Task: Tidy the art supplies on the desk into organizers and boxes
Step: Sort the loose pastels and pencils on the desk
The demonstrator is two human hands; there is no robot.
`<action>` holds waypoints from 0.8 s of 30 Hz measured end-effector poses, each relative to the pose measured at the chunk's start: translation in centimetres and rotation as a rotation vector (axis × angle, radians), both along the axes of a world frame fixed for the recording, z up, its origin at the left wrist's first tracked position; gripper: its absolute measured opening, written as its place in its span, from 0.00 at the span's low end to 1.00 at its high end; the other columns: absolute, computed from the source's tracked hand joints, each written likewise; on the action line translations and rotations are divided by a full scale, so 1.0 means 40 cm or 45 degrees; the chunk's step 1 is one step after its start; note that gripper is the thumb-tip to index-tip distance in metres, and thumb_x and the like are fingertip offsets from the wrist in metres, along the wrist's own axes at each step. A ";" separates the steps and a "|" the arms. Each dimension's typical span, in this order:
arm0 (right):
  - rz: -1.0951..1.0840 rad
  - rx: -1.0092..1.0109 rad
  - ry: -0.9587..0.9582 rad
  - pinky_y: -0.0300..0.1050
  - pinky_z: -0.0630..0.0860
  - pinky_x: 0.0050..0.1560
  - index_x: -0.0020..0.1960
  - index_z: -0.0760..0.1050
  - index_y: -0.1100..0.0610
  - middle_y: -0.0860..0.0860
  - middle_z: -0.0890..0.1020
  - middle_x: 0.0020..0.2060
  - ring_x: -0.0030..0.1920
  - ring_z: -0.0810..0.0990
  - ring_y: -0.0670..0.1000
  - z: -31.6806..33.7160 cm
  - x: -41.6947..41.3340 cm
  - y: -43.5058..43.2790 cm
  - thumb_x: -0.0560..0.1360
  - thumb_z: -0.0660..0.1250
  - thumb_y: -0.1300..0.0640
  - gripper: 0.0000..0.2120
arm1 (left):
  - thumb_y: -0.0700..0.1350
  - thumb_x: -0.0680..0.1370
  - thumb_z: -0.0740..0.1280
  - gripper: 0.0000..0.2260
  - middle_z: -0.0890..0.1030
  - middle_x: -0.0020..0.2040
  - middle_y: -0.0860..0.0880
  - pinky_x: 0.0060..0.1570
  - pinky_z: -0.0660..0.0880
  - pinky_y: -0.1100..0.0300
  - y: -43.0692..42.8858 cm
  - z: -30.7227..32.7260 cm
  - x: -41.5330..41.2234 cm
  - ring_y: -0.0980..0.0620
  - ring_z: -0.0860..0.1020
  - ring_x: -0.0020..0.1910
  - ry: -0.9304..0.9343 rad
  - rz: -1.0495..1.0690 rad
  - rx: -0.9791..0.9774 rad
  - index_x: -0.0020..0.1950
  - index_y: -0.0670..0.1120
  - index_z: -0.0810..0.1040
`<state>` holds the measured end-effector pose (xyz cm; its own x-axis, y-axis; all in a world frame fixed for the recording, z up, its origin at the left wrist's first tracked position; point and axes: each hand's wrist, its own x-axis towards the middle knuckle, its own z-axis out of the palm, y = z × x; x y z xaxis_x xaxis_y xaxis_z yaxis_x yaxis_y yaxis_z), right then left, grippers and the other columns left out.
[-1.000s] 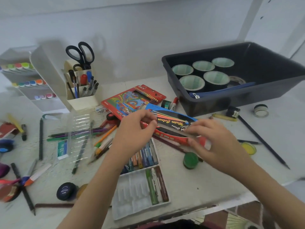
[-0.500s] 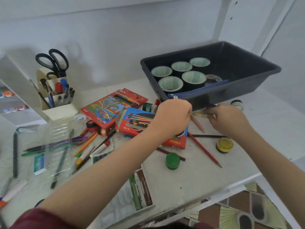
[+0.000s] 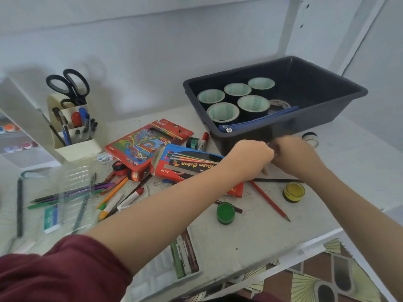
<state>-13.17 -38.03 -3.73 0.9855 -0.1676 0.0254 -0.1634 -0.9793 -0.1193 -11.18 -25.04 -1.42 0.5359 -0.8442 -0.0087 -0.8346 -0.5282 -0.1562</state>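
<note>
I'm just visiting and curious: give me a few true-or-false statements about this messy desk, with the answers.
1. Five tape rolls stand in the dark bin. True.
2. The scissors lie flat on the desk. False: they stand handles-up in the cream organizer.
3. The green paint pot sits inside the bin. False: it is on the desk, outside the bin.
4. The left hand and right hand meet just in front of the bin. True; a pencil tip pokes out under the left hand.
</note>
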 end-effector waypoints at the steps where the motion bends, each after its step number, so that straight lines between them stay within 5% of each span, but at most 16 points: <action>1: -0.013 0.094 -0.033 0.41 0.70 0.39 0.50 0.75 0.57 0.53 0.77 0.42 0.42 0.75 0.51 -0.001 -0.003 -0.006 0.76 0.64 0.53 0.08 | 0.34 0.74 0.65 0.09 0.79 0.47 0.46 0.36 0.68 0.57 -0.003 -0.002 0.004 0.45 0.79 0.45 -0.014 -0.021 0.017 0.52 0.44 0.77; 14: 0.090 0.604 -0.525 0.35 0.64 0.31 0.46 0.72 0.58 0.47 0.75 0.34 0.30 0.70 0.45 0.012 -0.069 -0.037 0.75 0.67 0.59 0.04 | 0.36 0.75 0.66 0.10 0.80 0.44 0.48 0.39 0.74 0.58 -0.018 -0.032 0.043 0.49 0.79 0.42 -0.107 -0.295 0.098 0.56 0.44 0.75; 18: 0.086 0.630 -0.651 0.31 0.65 0.31 0.47 0.73 0.58 0.46 0.75 0.35 0.31 0.71 0.45 0.034 -0.089 -0.028 0.74 0.68 0.61 0.04 | 0.38 0.76 0.65 0.09 0.79 0.44 0.48 0.35 0.69 0.60 -0.017 -0.033 0.048 0.51 0.72 0.36 -0.058 -0.283 0.091 0.56 0.44 0.76; 24: 0.133 0.646 -0.728 0.24 0.68 0.35 0.52 0.74 0.59 0.45 0.75 0.38 0.34 0.73 0.43 0.055 -0.099 -0.013 0.74 0.67 0.62 0.07 | 0.45 0.73 0.64 0.08 0.74 0.40 0.52 0.36 0.65 0.60 0.005 -0.028 0.027 0.52 0.72 0.39 0.202 -0.063 -0.419 0.49 0.46 0.78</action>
